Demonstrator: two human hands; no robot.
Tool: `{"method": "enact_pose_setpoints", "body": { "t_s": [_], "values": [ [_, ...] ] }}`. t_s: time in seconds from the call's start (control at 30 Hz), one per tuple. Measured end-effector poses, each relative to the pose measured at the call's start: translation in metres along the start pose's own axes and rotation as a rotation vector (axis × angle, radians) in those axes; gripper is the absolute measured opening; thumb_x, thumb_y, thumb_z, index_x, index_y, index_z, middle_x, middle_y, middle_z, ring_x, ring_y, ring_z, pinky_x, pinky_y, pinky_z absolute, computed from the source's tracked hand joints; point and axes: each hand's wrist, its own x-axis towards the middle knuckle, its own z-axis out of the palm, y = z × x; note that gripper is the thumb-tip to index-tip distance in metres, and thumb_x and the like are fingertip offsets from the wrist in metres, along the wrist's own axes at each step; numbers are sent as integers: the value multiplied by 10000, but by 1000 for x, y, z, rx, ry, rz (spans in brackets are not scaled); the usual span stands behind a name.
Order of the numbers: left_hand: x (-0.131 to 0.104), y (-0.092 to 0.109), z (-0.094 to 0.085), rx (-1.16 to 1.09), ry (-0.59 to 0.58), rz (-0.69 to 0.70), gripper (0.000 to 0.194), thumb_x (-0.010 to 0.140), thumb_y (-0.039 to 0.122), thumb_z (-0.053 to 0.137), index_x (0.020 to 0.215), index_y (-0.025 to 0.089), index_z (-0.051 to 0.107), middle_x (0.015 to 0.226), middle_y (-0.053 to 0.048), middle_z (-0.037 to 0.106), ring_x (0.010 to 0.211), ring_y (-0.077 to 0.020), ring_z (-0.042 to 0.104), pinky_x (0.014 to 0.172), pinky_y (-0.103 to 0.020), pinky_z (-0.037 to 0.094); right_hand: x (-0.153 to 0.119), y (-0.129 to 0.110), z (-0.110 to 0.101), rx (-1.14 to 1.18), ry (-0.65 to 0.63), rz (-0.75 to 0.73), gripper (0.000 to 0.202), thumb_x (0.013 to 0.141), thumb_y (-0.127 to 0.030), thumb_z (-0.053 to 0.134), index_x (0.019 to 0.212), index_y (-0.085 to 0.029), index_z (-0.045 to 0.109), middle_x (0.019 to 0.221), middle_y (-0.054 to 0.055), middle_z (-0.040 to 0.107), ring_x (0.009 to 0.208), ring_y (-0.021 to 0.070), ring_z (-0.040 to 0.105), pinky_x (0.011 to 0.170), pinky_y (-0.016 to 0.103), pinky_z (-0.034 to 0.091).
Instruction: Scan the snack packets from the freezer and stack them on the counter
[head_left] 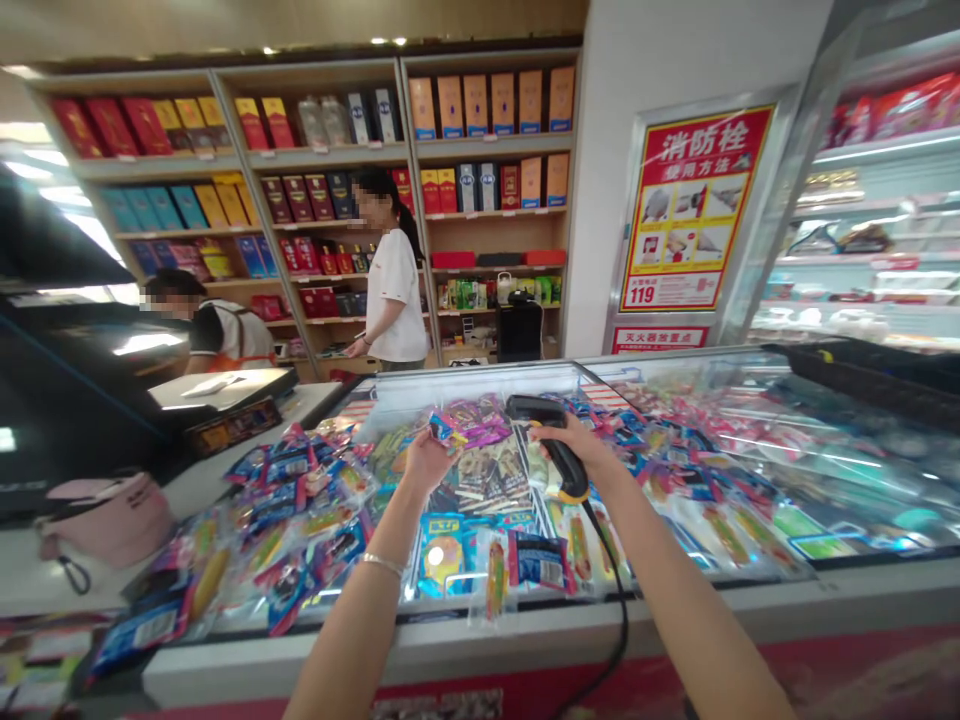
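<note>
**Scanner and packet held over the freezer lid**

Head view: the right hand (577, 440) is wrapped around the grip of a black scanner (547, 440), its head turned toward the left and its cable (611, 600) hanging down over the freezer's front edge. The left hand (426, 458) pinches a purple packet (469, 422) by its near end, holding it up just beside the scanner head; a bracelet (382, 565) sits on that forearm. Both hands are above the middle of the freezer (675, 610), over its glass lid. A heap of wrapped snacks (300, 520) lies on the lid toward its left corner and along the front edge. Past the left end, a pink bag (105, 520) rests on the counter (30, 580), near a dark screen. Behind the freezer, one person in a white shirt (394, 290) stands before shelves (487, 180) of boxes; another person (214, 330) bends low at the left. A red poster (694, 210) hangs on the wall behind the freezer's far right.
</note>
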Motion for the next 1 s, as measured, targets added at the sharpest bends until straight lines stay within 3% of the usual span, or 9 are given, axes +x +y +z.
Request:
{"method": "enact_pose_setpoints", "body": {
  "t_s": [0.1, 0.2, 0.33, 0.5, 0.6, 0.67, 0.83, 1.0],
  "values": [
    [-4, 2, -4, -18, -25, 101, 433, 871, 436, 247, 767, 203, 596, 758, -75, 568, 684, -163, 552, 769, -419, 510, 13, 11, 34, -22, -157, 26, 361, 563, -271, 812, 819, -178, 575, 601, -16, 647, 405, 115, 550, 397, 222, 440],
    [-12, 5, -1, -165, -88, 96, 451, 882, 447, 228, 700, 197, 557, 686, -57, 498, 602, -142, 487, 705, -387, 505, 18, 32, 51, -59, -191, 58, 430, 552, -294, 818, 856, -197, 530, 578, -35, 634, 382, 129, 551, 385, 235, 441],
    [-22, 9, 6, -320, -109, -21, 345, 861, 397, 323, 650, 191, 502, 646, -28, 429, 542, -114, 409, 574, -299, 466, 15, 52, 51, -173, -178, 46, 479, 588, -293, 795, 943, -216, 484, 587, -60, 616, 360, 138, 556, 366, 239, 438],
    [-19, 6, 5, -695, -174, -133, 204, 774, 282, 481, 832, 138, 614, 714, -56, 527, 590, -124, 492, 519, -246, 436, 9, 56, 48, -328, -168, 3, 459, 648, -291, 747, 1013, -230, 476, 631, -59, 617, 392, 142, 579, 402, 253, 468],
    [-12, 0, -3, -765, -167, -152, 378, 770, 239, 480, 1090, 100, 625, 842, -110, 631, 716, -171, 604, 605, -275, 494, 5, 53, 52, -438, -144, -4, 467, 656, -283, 729, 1046, -228, 478, 634, -51, 627, 403, 149, 590, 426, 263, 477],
    [-9, -4, -8, -768, -176, -151, 499, 780, 231, 459, 1247, 86, 557, 1020, -155, 660, 902, -220, 645, 743, -325, 523, 3, 49, 54, -473, -135, -13, 457, 662, -279, 720, 1046, -226, 477, 646, -45, 633, 413, 150, 597, 439, 265, 481],
    [-7, -8, -9, -766, -259, -111, 669, 778, 281, 448, 1421, 105, 393, 1395, -184, 494, 1291, -296, 469, 1066, -480, 363, 0, 44, 56, -453, -120, -12, 457, 667, -286, 713, 1047, -217, 471, 678, -31, 646, 413, 146, 596, 442, 269, 486],
    [-9, -9, -4, -716, -306, -104, 744, 756, 316, 453, 1462, 118, 326, 1480, -167, 391, 1383, -324, 332, 1133, -546, 237, 2, 47, 55, -447, -133, -14, 455, 661, -266, 703, 1051, -214, 477, 677, -35, 645, 401, 141, 584, 430, 264, 472]
  ]
}}
